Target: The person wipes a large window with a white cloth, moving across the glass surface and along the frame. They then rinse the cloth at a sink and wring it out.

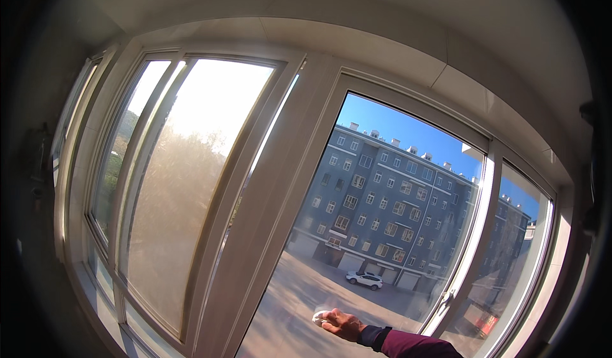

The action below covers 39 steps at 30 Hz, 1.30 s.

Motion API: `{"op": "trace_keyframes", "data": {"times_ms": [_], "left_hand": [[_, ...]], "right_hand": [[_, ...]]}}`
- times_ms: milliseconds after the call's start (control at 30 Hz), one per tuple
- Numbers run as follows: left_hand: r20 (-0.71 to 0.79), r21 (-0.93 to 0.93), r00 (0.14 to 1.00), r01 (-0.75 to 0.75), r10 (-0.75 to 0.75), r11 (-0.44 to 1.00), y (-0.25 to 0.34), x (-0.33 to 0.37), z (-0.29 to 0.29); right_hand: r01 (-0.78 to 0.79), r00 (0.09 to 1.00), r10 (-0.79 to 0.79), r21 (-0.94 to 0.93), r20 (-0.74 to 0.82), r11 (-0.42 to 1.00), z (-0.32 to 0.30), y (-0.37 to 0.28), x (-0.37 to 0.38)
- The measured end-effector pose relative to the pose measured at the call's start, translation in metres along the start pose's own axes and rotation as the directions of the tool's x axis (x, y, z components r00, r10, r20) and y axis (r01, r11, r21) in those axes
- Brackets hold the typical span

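Note:
My right hand (343,325) reaches in from the lower right, in a maroon sleeve with a dark cuff. Its fingers are closed around a small crumpled white cloth (320,318), most of which the fingers hide. Hand and cloth are at the lower part of a tall window pane (376,230), seemingly against the glass. To the right of the hand, a handle (448,296) sits on the light window frame. My left hand does not show.
A wide frame post (271,192) parts this pane from a hazy, sunlit pane (175,198) on the left. A narrower pane (510,249) lies at the right. Outside stand a grey-blue apartment building (382,198) and a white car (364,280).

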<state>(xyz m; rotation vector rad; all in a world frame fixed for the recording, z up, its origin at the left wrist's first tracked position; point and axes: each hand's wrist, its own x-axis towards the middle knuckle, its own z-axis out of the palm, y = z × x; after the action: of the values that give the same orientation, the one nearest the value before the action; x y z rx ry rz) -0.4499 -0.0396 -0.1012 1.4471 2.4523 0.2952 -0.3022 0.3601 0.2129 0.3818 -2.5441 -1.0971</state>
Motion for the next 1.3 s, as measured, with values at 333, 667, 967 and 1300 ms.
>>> {"op": "trace_keyframes", "data": {"times_ms": [333,667,967,1300], "left_hand": [[-0.023,0.059,0.987,-0.16,0.161,0.985,-0.048,0.05,0.068],[0.044,-0.045,0.991,-0.126,0.128,0.991,-0.011,0.011,-0.019],[0.046,-0.046,0.991,-0.121,0.124,0.992,-0.004,-0.005,-0.026],[0.081,-0.04,0.991,-0.106,0.109,0.994,0.003,-0.01,-0.035]], "right_hand": [[-0.731,0.451,0.548,0.06,-0.705,0.68,-0.259,0.319,0.057],[-0.64,0.527,0.408,-0.032,-0.745,0.768,-0.217,0.302,0.157],[-0.189,0.952,0.21,0.113,-0.223,0.975,-0.031,0.058,0.062],[-0.518,0.812,0.482,-0.026,-0.329,0.855,-0.146,0.16,-0.084]]}}
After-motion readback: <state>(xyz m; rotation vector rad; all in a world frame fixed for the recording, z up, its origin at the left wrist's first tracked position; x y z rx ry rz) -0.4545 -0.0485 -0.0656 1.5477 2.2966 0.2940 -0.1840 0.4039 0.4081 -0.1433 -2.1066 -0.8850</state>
